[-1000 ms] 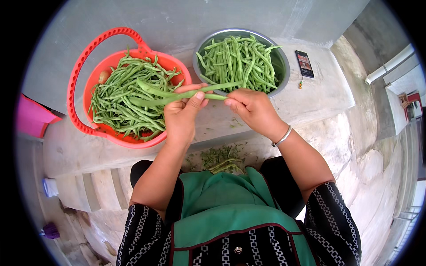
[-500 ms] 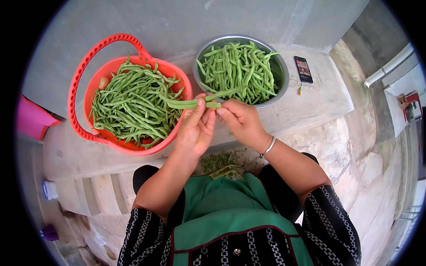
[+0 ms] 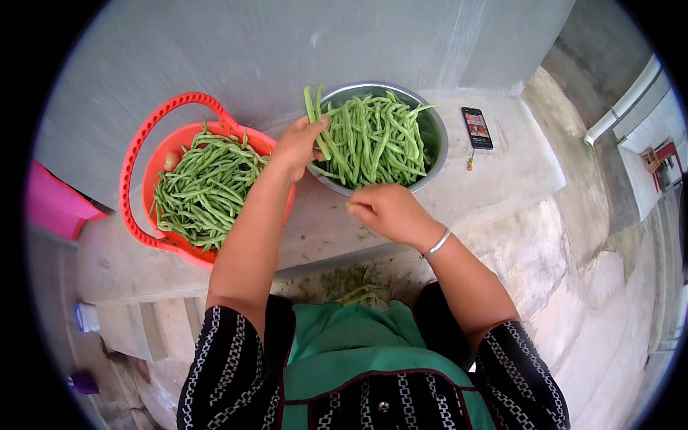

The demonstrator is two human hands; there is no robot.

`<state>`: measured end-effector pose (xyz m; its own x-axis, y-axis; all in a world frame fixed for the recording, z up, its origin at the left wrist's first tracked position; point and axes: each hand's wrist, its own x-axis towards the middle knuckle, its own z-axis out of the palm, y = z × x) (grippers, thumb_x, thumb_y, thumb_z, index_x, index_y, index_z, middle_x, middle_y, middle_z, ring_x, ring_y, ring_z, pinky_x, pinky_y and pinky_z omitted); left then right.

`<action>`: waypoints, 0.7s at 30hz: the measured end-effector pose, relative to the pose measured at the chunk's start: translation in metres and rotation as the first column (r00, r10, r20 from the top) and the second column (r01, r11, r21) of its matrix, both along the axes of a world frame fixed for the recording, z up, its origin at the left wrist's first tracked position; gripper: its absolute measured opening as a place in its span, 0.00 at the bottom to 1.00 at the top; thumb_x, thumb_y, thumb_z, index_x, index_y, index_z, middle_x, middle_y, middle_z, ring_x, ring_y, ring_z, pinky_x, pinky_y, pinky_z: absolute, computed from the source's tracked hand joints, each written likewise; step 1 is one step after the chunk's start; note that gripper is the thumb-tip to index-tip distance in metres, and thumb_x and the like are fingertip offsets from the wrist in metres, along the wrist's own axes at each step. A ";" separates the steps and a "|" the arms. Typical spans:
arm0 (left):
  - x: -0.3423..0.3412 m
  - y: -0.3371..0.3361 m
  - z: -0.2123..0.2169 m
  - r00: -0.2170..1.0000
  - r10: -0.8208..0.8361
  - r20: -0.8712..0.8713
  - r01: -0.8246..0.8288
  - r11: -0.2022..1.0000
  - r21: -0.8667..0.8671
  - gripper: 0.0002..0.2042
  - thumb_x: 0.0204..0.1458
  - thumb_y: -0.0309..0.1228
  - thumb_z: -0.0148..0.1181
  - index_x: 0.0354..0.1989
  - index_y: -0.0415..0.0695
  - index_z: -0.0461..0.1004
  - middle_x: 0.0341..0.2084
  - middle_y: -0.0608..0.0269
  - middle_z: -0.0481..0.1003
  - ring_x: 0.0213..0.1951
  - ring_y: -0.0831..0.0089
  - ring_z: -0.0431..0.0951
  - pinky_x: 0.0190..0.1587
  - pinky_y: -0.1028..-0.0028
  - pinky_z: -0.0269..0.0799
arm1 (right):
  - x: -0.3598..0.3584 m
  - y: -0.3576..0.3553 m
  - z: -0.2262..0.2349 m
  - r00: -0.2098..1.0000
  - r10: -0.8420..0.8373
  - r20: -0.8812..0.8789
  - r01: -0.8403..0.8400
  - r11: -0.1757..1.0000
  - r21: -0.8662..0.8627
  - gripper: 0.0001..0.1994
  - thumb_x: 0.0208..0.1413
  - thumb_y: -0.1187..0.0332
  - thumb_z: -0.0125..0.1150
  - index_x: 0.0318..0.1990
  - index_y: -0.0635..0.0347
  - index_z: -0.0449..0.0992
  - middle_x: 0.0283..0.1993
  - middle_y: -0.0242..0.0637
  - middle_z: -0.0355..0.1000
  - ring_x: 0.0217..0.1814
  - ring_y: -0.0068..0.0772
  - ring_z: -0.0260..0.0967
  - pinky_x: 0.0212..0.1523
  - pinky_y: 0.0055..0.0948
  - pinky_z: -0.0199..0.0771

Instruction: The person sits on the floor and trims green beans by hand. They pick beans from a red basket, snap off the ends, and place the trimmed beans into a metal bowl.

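Since the earlier frame, the left hand [image 3: 297, 145] has been carried away from the middle of the ledge toward the steel bowl [image 3: 436, 132], and the two hands, then close together over one bean, are now well apart. A few green beans [image 3: 316, 118] are held in the left fingers, which are closed around their lower part; the beans stand nearly upright over the bowl's near-left rim, above the trimmed beans [image 3: 373, 140] already lying inside. The right hand [image 3: 387, 211] is kept low in front of the bowl, its fingers curled narrow; something small and green seems to be pinched at the fingertips, though it cannot be told for sure.

The held beans are judged to be over the rim rather than the bowl's middle, so if released there they could slide off onto the concrete ledge [image 3: 502, 172]. The untrimmed beans [image 3: 204, 188] are heaped high in the orange basket [image 3: 136, 154], which overhangs the ledge's front edge; a knock from the left forearm might tip it. Scraps [image 3: 351, 283] lie below the ledge, near the lap. A phone [image 3: 476, 127] lies just beside the bowl and could be nudged.
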<state>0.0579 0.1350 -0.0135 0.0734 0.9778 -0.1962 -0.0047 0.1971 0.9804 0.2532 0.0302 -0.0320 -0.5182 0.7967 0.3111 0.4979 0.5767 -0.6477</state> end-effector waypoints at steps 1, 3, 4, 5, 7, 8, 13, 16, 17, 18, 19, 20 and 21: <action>-0.001 0.008 0.000 0.996 0.020 -0.088 -0.022 0.999 -0.027 0.17 0.59 0.37 0.52 0.51 0.39 0.68 0.37 0.63 0.72 0.37 0.75 0.72 0.39 0.73 0.71 | -0.002 0.009 0.001 0.998 -0.050 -0.041 0.049 0.999 -0.007 0.08 0.51 0.64 0.57 0.26 0.59 0.75 0.24 0.41 0.71 0.29 0.47 0.69 0.31 0.43 0.68; 0.003 0.004 -0.008 0.968 0.059 -0.245 -0.070 0.997 -0.033 0.20 0.58 0.38 0.52 0.54 0.38 0.66 0.42 0.60 0.72 0.43 0.71 0.72 0.45 0.71 0.70 | -0.006 0.022 -0.003 0.997 -0.073 -0.014 0.073 0.997 0.003 0.09 0.51 0.64 0.57 0.26 0.59 0.75 0.24 0.43 0.71 0.28 0.48 0.69 0.30 0.43 0.67; 0.004 -0.001 -0.012 0.943 0.081 -0.322 -0.098 0.994 -0.038 0.22 0.58 0.39 0.53 0.56 0.38 0.65 0.45 0.58 0.72 0.46 0.69 0.72 0.48 0.70 0.70 | -0.009 0.024 -0.003 0.997 -0.065 0.035 0.065 0.998 -0.003 0.09 0.52 0.64 0.57 0.26 0.59 0.75 0.24 0.43 0.71 0.29 0.49 0.69 0.30 0.44 0.67; 0.003 -0.008 -0.014 0.964 0.041 -0.261 -0.053 0.998 -0.038 0.23 0.58 0.38 0.53 0.57 0.37 0.64 0.48 0.57 0.71 0.48 0.68 0.72 0.50 0.69 0.69 | -0.014 0.026 -0.003 0.995 -0.054 0.083 0.055 0.998 -0.009 0.09 0.52 0.64 0.57 0.26 0.59 0.75 0.24 0.43 0.71 0.29 0.49 0.69 0.30 0.44 0.67; -0.002 -0.029 -0.020 0.991 -0.040 -0.124 0.036 0.999 -0.033 0.25 0.58 0.37 0.53 0.60 0.34 0.61 0.54 0.54 0.68 0.54 0.65 0.70 0.54 0.67 0.68 | -0.017 0.027 -0.004 0.981 0.005 0.196 0.000 1.000 -0.021 0.10 0.52 0.62 0.56 0.26 0.59 0.76 0.25 0.43 0.72 0.30 0.49 0.69 0.32 0.44 0.67; -0.006 -0.044 -0.021 0.992 -0.067 -0.108 0.066 0.998 -0.011 0.24 0.58 0.36 0.53 0.59 0.34 0.62 0.53 0.55 0.69 0.53 0.66 0.70 0.54 0.68 0.68 | -0.020 0.026 -0.005 0.974 0.042 0.221 -0.034 0.999 -0.040 0.10 0.52 0.62 0.55 0.26 0.58 0.76 0.25 0.43 0.72 0.30 0.49 0.70 0.32 0.44 0.67; -0.035 -0.103 -0.026 0.981 -0.180 -0.078 0.189 0.972 0.137 0.19 0.59 0.33 0.53 0.55 0.35 0.67 0.48 0.58 0.72 0.49 0.71 0.73 0.51 0.71 0.69 | -0.049 0.015 -0.001 0.938 0.191 0.290 -0.169 0.981 -0.099 0.10 0.53 0.63 0.53 0.31 0.56 0.78 0.29 0.42 0.74 0.33 0.48 0.71 0.34 0.42 0.69; -0.067 -0.122 -0.007 0.987 -0.057 -0.147 0.084 0.980 0.182 0.15 0.58 0.30 0.53 0.52 0.37 0.70 0.45 0.62 0.74 0.47 0.73 0.74 0.48 0.74 0.70 | -0.073 0.010 0.017 0.970 0.206 0.131 -0.207 0.978 -0.009 0.08 0.53 0.64 0.55 0.32 0.56 0.78 0.29 0.41 0.74 0.32 0.47 0.71 0.34 0.40 0.69; -0.081 -0.127 -0.003 0.985 -0.013 -0.170 0.044 0.983 0.181 0.15 0.58 0.30 0.53 0.52 0.37 0.70 0.45 0.63 0.74 0.48 0.73 0.74 0.47 0.74 0.70 | -0.086 0.010 0.022 0.974 0.202 0.103 -0.200 0.979 -0.025 0.08 0.53 0.65 0.56 0.32 0.56 0.78 0.29 0.41 0.74 0.32 0.47 0.71 0.33 0.39 0.70; -0.097 -0.127 -0.005 1.000 0.022 -0.013 -0.019 0.986 0.168 0.14 0.59 0.30 0.53 0.51 0.38 0.70 0.45 0.64 0.74 0.47 0.73 0.74 0.47 0.74 0.71 | -0.098 0.010 0.025 0.979 0.191 0.076 -0.188 0.981 -0.043 0.07 0.52 0.65 0.57 0.32 0.57 0.78 0.29 0.41 0.74 0.31 0.46 0.71 0.33 0.39 0.70; -0.115 -0.129 -0.006 0.991 0.075 0.115 -0.093 0.983 0.160 0.14 0.59 0.29 0.52 0.51 0.38 0.70 0.46 0.62 0.74 0.48 0.72 0.74 0.47 0.73 0.71 | -0.112 0.011 0.030 0.983 0.179 0.049 -0.176 0.982 -0.062 0.07 0.52 0.66 0.57 0.32 0.57 0.78 0.28 0.41 0.74 0.31 0.46 0.71 0.33 0.38 0.70; -0.133 -0.130 -0.004 0.971 0.181 0.156 -0.208 0.963 0.172 0.14 0.58 0.29 0.52 0.51 0.38 0.70 0.46 0.61 0.73 0.48 0.71 0.74 0.48 0.72 0.71 | -0.129 0.013 0.037 0.982 0.175 0.078 -0.170 0.983 -0.065 0.07 0.51 0.66 0.58 0.33 0.58 0.77 0.28 0.40 0.73 0.31 0.44 0.71 0.32 0.37 0.70; -0.149 -0.132 -0.002 0.939 0.281 0.199 -0.317 0.931 0.180 0.14 0.58 0.28 0.52 0.51 0.38 0.70 0.47 0.60 0.73 0.48 0.71 0.74 0.48 0.72 0.71 | -0.148 0.019 0.037 0.981 0.180 0.071 -0.178 0.983 -0.037 0.07 0.51 0.66 0.58 0.34 0.58 0.77 0.29 0.41 0.74 0.32 0.44 0.71 0.33 0.37 0.70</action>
